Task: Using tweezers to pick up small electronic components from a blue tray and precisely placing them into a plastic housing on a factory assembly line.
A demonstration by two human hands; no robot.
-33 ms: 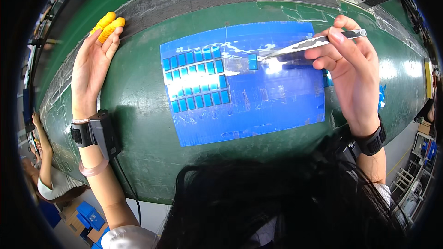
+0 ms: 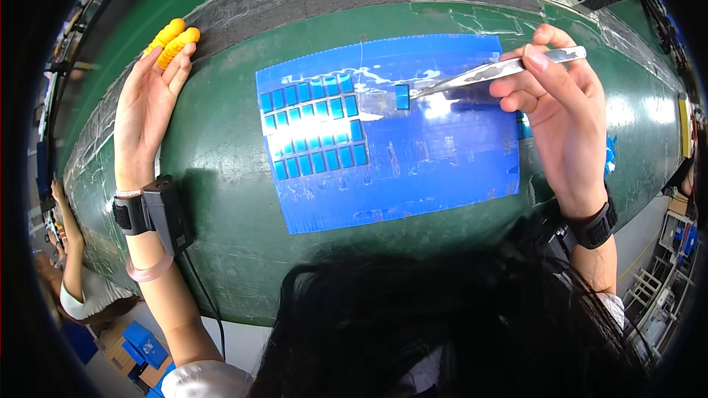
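My right hand (image 2: 564,96) pinches a pair of silvery, worn-looking tweezers (image 2: 501,68) that slant down to the left. Their tips meet the right edge of a single small blue rectangular piece (image 2: 402,97) over a blue plastic sheet (image 2: 457,155). Left of it, several similar blue pieces (image 2: 306,162) are laid in rows on the sheet, some washed out by glare. Away from the sheet on the left, my left hand (image 2: 147,103) is open and holds nothing, its fingers stretched out. Yellow finger cots (image 2: 177,46) cover two of its fingertips.
The sheet lies on a green work table (image 2: 221,250) with a dark grey strip (image 2: 310,0) along its far side. More blue pieces (image 2: 525,125) show partly behind my right hand. A cable (image 2: 203,291) hangs from the black wrist device (image 2: 168,214). Another person's arm (image 2: 71,243) is at far left.
The single blue piece and the tweezer tips have shifted slightly to the left. My left hand has stayed in place.
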